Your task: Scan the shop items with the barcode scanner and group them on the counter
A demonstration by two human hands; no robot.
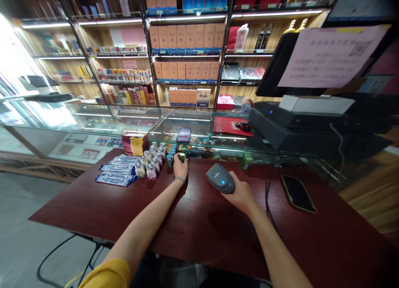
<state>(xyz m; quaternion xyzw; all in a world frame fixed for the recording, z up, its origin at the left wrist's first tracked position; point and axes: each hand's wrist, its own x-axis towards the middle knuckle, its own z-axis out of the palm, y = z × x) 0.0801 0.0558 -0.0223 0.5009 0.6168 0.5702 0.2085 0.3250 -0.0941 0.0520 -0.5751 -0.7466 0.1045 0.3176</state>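
My right hand is wrapped round the grip of a dark grey barcode scanner, which has a blue light glowing on top and its head angled to the left. My left hand reaches to the back of the table, fingers closed round a small green container. Just left of it are small blue containers in a short row. Several small clear jars with pale lids stand further left. Beside them lie blue-and-white packets in rows, with a stack of red-and-yellow packs behind.
A phone lies on the dark red table, near a black cable. Another green item stands at the table's back edge. Behind is a glass counter with a mouse on a red mat. A monitor rises at right.
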